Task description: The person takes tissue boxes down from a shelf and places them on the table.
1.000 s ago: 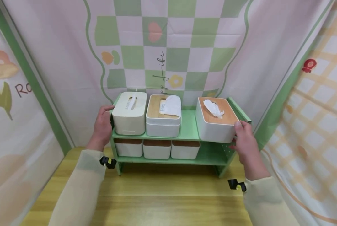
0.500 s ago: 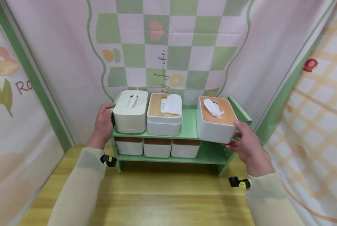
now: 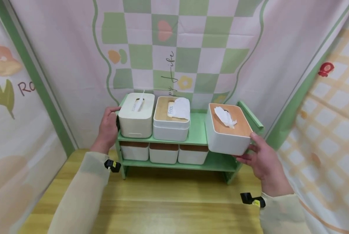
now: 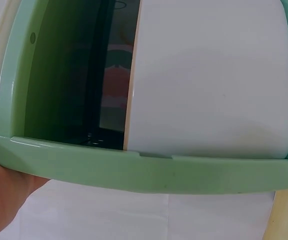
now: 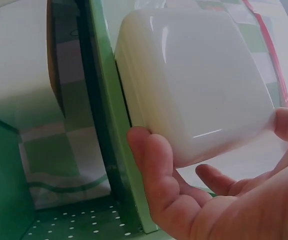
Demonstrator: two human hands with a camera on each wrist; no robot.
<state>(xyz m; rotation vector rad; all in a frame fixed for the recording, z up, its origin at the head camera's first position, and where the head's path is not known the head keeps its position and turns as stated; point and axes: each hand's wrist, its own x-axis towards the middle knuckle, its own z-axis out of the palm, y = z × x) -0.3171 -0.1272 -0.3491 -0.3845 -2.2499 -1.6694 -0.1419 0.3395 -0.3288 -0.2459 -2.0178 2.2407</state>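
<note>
In the head view, a white tissue box [image 3: 228, 143] with a brown wood-look lid stands at the right of the upper deck of a green two-tier shelf [image 3: 198, 130]. My right hand [image 3: 266, 162] grips its front right corner, thumb at the lid's edge and fingers low on the side. The box sits askew, its front past the deck's edge. A white tissue [image 3: 225, 117] pokes out of its slot. My left hand [image 3: 106, 130] holds the shelf's left side panel [image 4: 149, 172], next to a cream tissue box [image 3: 135, 122]; the panel partly hides that hand in the left wrist view.
Beside the cream box stands a white box [image 3: 171, 130] with a light wood lid, a "Face" label and a draped tissue. Three white boxes with brown tops, one a white box [image 3: 163, 154], line the lower deck. The shelf stands on a wooden table [image 3: 162, 201] before a patterned curtain [image 3: 192, 35].
My right hand has drawn the right-hand tissue box forward, and its fingers have moved further under its front corner. My left hand stays at the shelf's side.
</note>
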